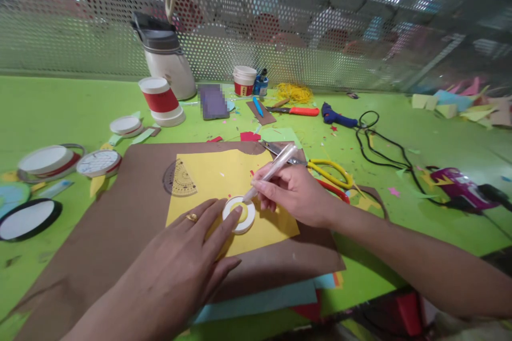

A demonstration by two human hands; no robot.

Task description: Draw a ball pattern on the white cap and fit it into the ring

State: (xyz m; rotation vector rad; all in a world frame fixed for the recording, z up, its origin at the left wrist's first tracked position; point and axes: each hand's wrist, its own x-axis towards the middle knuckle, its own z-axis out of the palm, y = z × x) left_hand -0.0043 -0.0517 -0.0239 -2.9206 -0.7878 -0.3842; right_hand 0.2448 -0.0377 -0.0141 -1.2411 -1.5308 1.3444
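Two hands work over a yellow sheet (224,192) that lies on a brown sheet (132,224) on the green table (48,112). The left hand (188,256) lies flat, fingers spread and released, with the tips of its fingers pressing the near left rim of a white ring (239,215) so that it stays put on the yellow sheet. The right hand (294,194) has its fingers closed around a pen (272,170), gripping it low on the barrel.

Judging from this, the step in hand is tracing around the ring: the pen's tip touches the ring at its far right edge, though whether inside or outside the rim is hard to tell. The next move calls for steady downward pressure from the left fingers while the tip follows the curve, and the holding fingers will have to make way where the tip comes round to them.

The pen's long axis runs from the near left, where the tip meets the paper, up to the far right, where its pale cap points toward the scissors (328,170) with yellow handles. It leans steeply rather than standing upright.

A clear protractor (180,178) rests on the far left corner of the yellow sheet. Farther off stand a red and white cup (160,100) and a glue gun (460,189) at the right.
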